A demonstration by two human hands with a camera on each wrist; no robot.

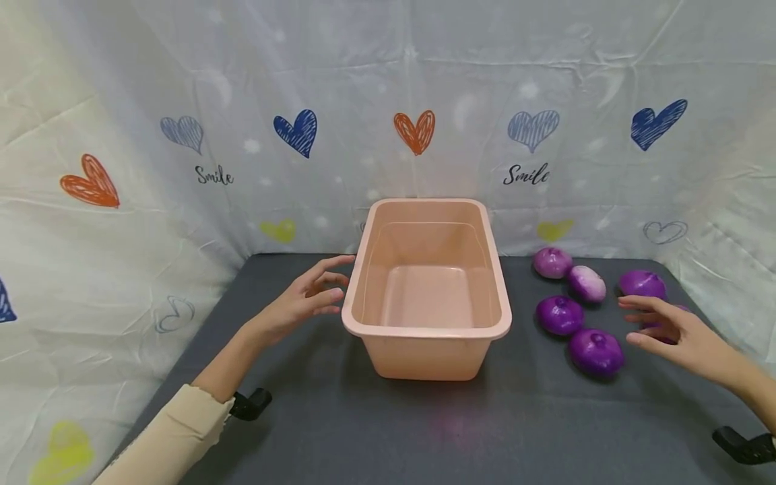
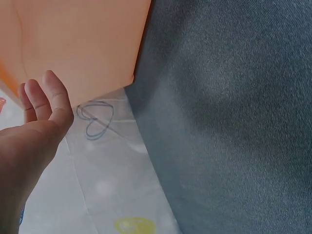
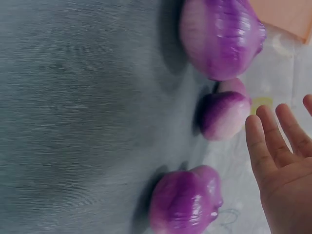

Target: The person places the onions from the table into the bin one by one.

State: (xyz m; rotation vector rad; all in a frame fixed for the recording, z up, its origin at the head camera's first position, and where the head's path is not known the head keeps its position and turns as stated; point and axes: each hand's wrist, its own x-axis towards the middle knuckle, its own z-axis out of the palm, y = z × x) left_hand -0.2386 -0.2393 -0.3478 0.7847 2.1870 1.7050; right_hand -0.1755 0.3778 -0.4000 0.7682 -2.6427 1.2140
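A peach plastic tub (image 1: 427, 332) stands on the dark table, with nothing visible inside it. My left hand (image 1: 309, 293) is beside its left wall, fingers loosely bent and holding nothing; whether a fingertip touches the rim I cannot tell. To the right of the tub lie several purple onions, among them a front one (image 1: 597, 352), a paler one (image 1: 587, 283) and one at the far right (image 1: 642, 285). Over the right-hand onions hovers my right hand (image 1: 682, 337), palm inward and holding nothing. It partly hides another onion (image 3: 178, 202).
A dark grey cloth (image 1: 339, 431) covers the tabletop. Behind and on the left and right hangs a white curtain (image 1: 364, 81) printed with hearts and "Smile". The tub's back end stands close to the curtain. A black strap mount (image 1: 251, 404) sits on the left wrist.
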